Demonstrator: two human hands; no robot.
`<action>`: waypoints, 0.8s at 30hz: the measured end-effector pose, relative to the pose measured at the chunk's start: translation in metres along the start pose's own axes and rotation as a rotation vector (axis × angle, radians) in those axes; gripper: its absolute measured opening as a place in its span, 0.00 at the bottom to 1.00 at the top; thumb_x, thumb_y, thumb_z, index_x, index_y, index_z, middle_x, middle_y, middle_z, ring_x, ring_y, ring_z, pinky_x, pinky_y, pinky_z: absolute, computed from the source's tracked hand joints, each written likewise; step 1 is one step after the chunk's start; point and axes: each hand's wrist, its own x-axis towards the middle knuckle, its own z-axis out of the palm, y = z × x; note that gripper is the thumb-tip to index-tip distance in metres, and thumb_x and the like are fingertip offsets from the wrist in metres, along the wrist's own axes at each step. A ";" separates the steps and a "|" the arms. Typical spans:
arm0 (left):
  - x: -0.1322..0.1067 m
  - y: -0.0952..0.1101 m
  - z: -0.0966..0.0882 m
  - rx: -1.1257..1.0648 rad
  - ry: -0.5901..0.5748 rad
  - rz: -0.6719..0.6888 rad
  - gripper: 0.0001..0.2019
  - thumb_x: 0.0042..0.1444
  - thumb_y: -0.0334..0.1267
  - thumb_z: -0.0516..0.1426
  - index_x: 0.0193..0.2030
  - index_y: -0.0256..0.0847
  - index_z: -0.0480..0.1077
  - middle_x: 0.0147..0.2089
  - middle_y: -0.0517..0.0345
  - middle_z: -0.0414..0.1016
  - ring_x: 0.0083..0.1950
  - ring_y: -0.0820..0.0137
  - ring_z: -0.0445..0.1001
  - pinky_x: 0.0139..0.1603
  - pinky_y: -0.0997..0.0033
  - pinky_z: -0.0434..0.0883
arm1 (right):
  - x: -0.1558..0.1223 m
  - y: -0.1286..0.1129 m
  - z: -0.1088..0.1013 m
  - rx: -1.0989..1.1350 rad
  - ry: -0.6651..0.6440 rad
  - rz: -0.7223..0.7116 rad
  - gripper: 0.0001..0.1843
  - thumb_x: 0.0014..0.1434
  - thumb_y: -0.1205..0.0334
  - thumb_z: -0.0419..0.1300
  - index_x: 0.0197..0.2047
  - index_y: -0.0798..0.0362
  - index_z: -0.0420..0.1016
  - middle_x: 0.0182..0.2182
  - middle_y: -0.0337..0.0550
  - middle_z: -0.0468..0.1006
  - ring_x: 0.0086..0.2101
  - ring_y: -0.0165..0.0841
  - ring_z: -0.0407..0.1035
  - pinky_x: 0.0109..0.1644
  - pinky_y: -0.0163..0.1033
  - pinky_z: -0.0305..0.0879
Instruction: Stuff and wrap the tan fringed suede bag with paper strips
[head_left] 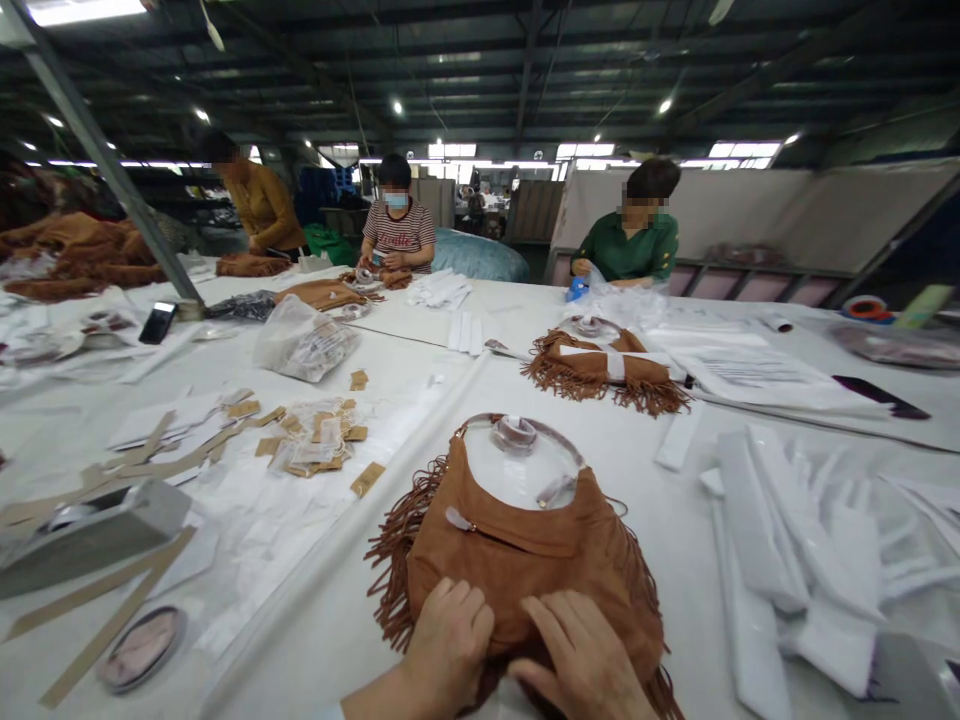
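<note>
A brown suede bag [517, 550] with fringe along its edges lies on the white table [645, 480] right in front of me. Its round handle [525, 445] is wrapped in clear plastic and points away from me. My left hand [446, 650] rests on the bag's near edge with the fingers curled over the suede. My right hand [581, 655] lies beside it, fingers pressing down and gripping the same near edge. A small zip pull shows on the bag's upper left.
A second fringed bag [604, 370] lies further back. White paper strips [802, 540] pile up at the right. Brown tags [315, 440], tape strips and a grey box [82, 540] sit at the left. Three people work along the table's far side.
</note>
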 end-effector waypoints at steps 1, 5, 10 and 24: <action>0.001 0.000 0.000 0.009 0.010 0.026 0.05 0.51 0.34 0.58 0.33 0.41 0.64 0.34 0.54 0.68 0.37 0.62 0.63 0.36 0.59 0.60 | 0.001 -0.006 0.002 0.008 -0.025 -0.015 0.23 0.65 0.43 0.48 0.43 0.56 0.69 0.32 0.46 0.74 0.33 0.38 0.68 0.41 0.44 0.63; -0.004 -0.005 -0.006 0.003 0.063 0.088 0.04 0.53 0.33 0.57 0.32 0.41 0.64 0.33 0.55 0.68 0.36 0.64 0.63 0.38 0.60 0.60 | -0.005 -0.017 0.017 -0.053 -0.158 -0.004 0.05 0.61 0.65 0.56 0.33 0.50 0.65 0.26 0.38 0.70 0.27 0.35 0.63 0.34 0.41 0.57; -0.023 -0.024 -0.022 -0.117 0.111 -0.037 0.13 0.54 0.39 0.59 0.44 0.42 0.64 0.43 0.54 0.69 0.45 0.60 0.65 0.52 0.51 0.58 | -0.011 -0.004 0.024 -0.044 -0.273 -0.002 0.09 0.56 0.74 0.55 0.33 0.50 0.61 0.27 0.38 0.70 0.29 0.35 0.65 0.37 0.40 0.58; -0.006 -0.069 -0.043 -0.267 -0.169 0.130 0.06 0.57 0.27 0.50 0.32 0.41 0.63 0.37 0.57 0.68 0.41 0.65 0.64 0.45 0.61 0.58 | -0.060 0.051 -0.032 0.092 -0.325 0.275 0.26 0.49 0.58 0.70 0.49 0.53 0.66 0.42 0.47 0.76 0.42 0.40 0.71 0.45 0.44 0.69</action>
